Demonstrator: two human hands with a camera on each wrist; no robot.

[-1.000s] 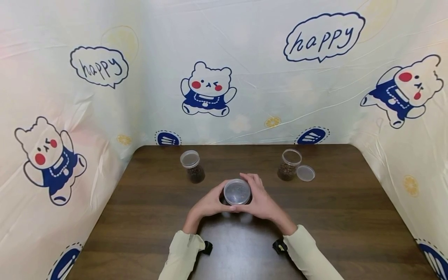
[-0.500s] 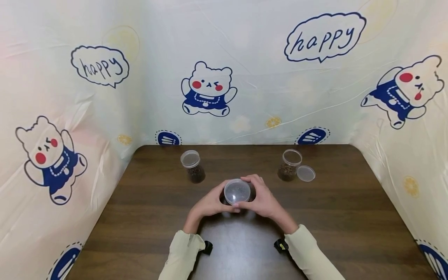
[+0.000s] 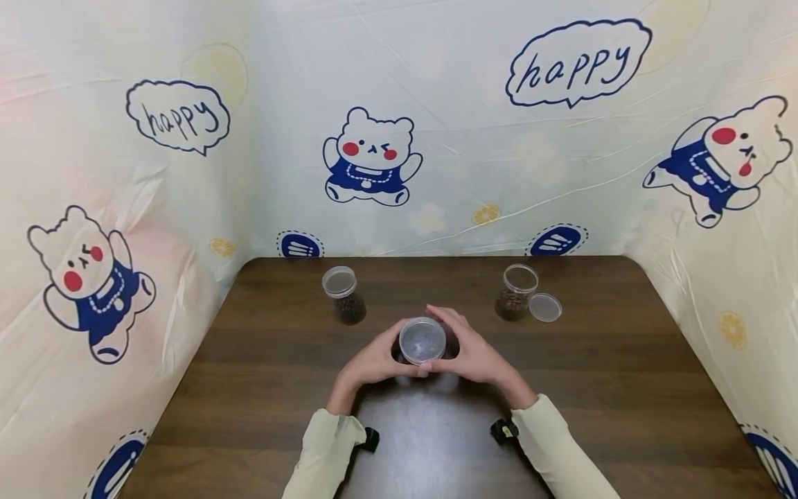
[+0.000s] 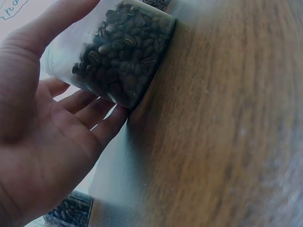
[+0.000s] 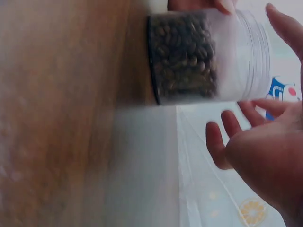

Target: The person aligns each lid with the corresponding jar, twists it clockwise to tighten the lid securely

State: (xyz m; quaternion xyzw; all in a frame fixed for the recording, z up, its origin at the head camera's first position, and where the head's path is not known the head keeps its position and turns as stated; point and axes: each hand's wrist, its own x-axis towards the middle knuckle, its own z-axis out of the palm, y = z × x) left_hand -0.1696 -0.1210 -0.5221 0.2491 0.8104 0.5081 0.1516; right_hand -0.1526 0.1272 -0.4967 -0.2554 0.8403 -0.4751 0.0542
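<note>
A clear plastic jar [image 5: 184,56] partly filled with coffee beans stands on the table in front of me, a clear lid [image 3: 422,339] on its top. My left hand [image 3: 372,359] grips the jar's side, thumb in front and fingers behind. In the left wrist view, its fingertips reach down near the jar's base. My right hand [image 3: 472,353] spans the lid's rim, thumb at the front and index finger at the back. The right wrist view shows its lower fingers [image 5: 215,142] loosely bent away from the jar.
At the back left stands a second bean jar [image 3: 346,301] with its lid on. A third bean jar [image 3: 513,298] stands uncovered at the back right, with a loose clear lid [image 3: 545,308] beside it. Printed cloth [image 3: 461,138] walls in the brown table [image 3: 249,388].
My right hand has turned slightly around the lid, its thumb shifting right along the front rim and its wrist swinging outward. My left hand and the jar stay in place.
</note>
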